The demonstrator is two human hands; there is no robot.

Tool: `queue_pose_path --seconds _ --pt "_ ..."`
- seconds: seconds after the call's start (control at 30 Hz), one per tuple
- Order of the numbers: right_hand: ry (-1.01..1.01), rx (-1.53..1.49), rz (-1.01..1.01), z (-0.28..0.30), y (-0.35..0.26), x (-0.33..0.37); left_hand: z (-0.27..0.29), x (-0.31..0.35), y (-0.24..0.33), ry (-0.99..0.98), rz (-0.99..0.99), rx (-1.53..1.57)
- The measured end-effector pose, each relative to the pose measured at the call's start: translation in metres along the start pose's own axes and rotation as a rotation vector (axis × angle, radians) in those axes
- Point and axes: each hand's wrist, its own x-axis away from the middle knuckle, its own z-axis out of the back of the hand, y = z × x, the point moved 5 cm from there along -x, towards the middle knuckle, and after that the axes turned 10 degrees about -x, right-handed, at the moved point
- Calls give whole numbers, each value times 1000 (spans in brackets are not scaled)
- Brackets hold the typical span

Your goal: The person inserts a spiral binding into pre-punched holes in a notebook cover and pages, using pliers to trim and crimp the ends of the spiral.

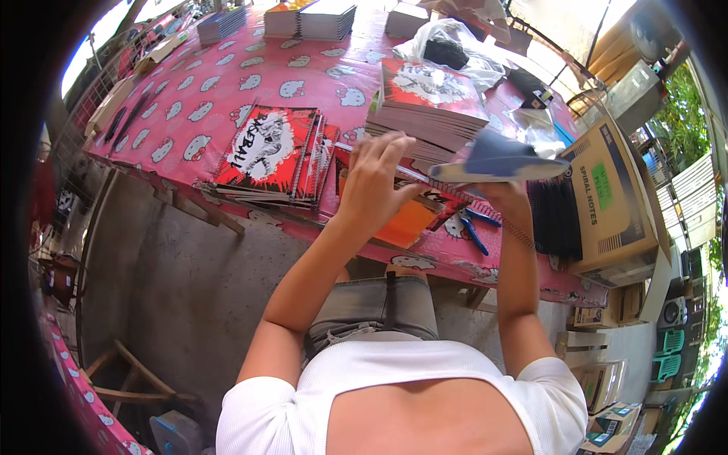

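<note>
My left hand (373,178) is closed on the near edge of a notebook (406,220) with an orange sheet showing, tilted at the table's front edge. A thin red spiral coil (479,205) runs along the notebook's edge and trails past my right wrist. My right hand (500,196) is at this coil, its fingers largely hidden behind a blurred blue-grey thing with a pale rim (497,159), whose kind I cannot make out. Blue-handled pliers (476,231) lie just below the right hand. Left of my left hand rests a stack of red coil-bound notebooks (265,152).
A taller stack of red-covered books (432,98) stands behind my hands, beside a clear plastic bag (459,49). At right are dark coils (557,216) and an open cardboard box (614,193). More book stacks (326,21) line the far side of the pink table (201,83).
</note>
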Motion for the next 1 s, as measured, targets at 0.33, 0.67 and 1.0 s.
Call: queue_pose_path --seconds 0.33,0.67,1.0 --pt "79 731 -32 40 28 -20 15 0 -33 42 126 -111" --pt "-195 795 74 -16 27 -46 20 1 -45 41 226 76" --pt "-152 804 19 -19 37 -72 13 19 -77 119 496 698"
